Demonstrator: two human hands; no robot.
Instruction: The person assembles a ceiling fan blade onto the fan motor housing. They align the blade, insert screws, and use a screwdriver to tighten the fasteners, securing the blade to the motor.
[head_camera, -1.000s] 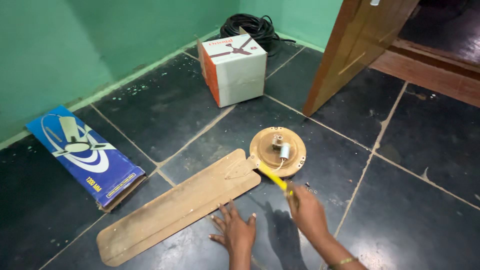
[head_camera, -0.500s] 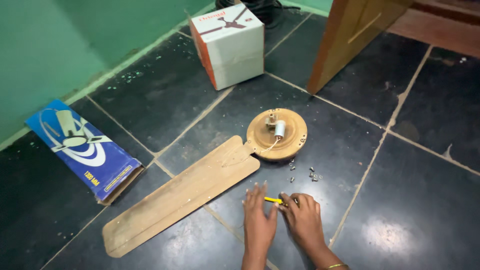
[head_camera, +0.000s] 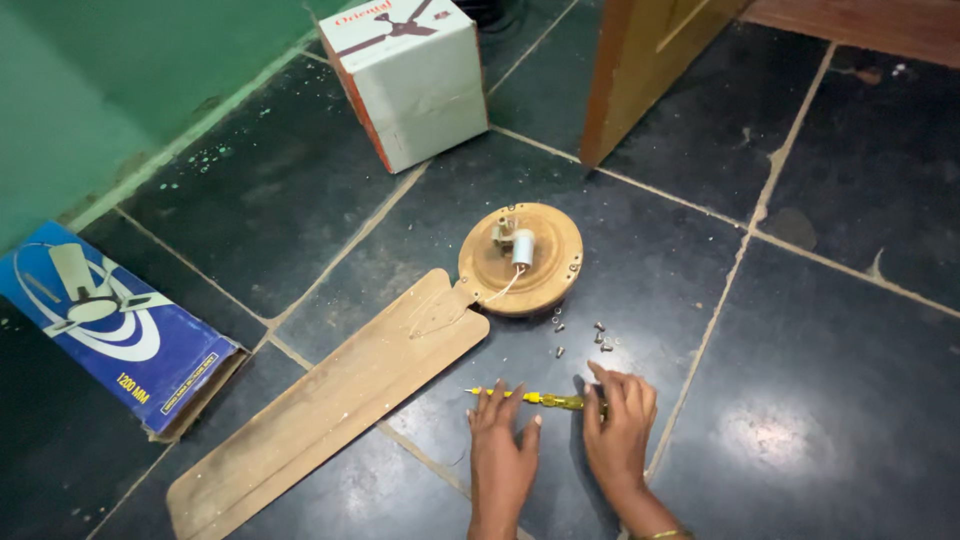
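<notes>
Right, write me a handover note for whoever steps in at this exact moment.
Left hand: flat on the dark tiled floor, fingertips at the thin yellow-handled screwdriver, holding nothing.
Right hand: resting over the screwdriver's handle end; grip unclear.
Things: round tan fan motor housing lies on the floor, with one long tan fan blade at its edge; whether fastened cannot be told. Small loose metal screws lie between housing and hands. White cardboard box and blue cardboard box stand aside.
Done: one blade at the housing.
Left: screws lie loose; no other blades in view.

White-and-red carton (head_camera: 415, 75) top centre; long blue box (head_camera: 110, 325) at left wall.
</notes>
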